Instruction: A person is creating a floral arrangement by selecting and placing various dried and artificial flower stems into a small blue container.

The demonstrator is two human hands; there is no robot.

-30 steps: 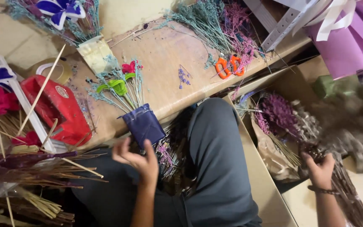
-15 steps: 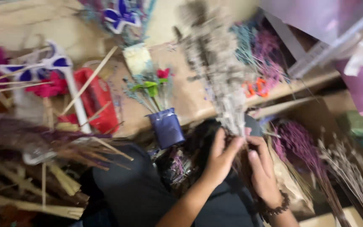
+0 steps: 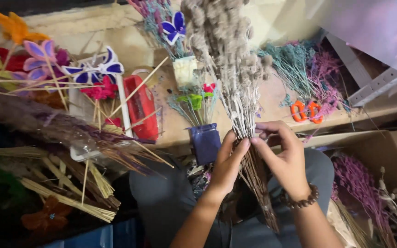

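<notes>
Both hands meet at the middle of a tall bunch of dried grey-brown flowers (image 3: 235, 69), which stands nearly upright over the person's lap, its fluffy heads rising past the top of the view and its thin stems running down between the knees. The left hand (image 3: 228, 163) is wrapped around the stems from the left, fingers closed on them, while the right hand (image 3: 286, 158) (a brown bead bracelet (image 3: 302, 200) sits on its wrist) pinches the same stems from the right with thumb and fingertips, so both hands are holding the bunch. Just left of the left hand, at the near edge of the wooden desk (image 3: 272, 115), stands a small posy wrapped in dark blue (image 3: 203, 140), with green and red paper pieces among its pale sprigs. Farther back on the desk lie teal and pink dried sprigs (image 3: 309, 73) beside orange-handled scissors (image 3: 306, 111). To the left are a red pouch (image 3: 141, 108), paper butterflies on sticks (image 3: 95, 71) and a heap of straw-coloured stems (image 3: 70, 183). At the right, purple dried flowers (image 3: 359, 183) lie in an open cardboard box (image 3: 391, 138).
</notes>
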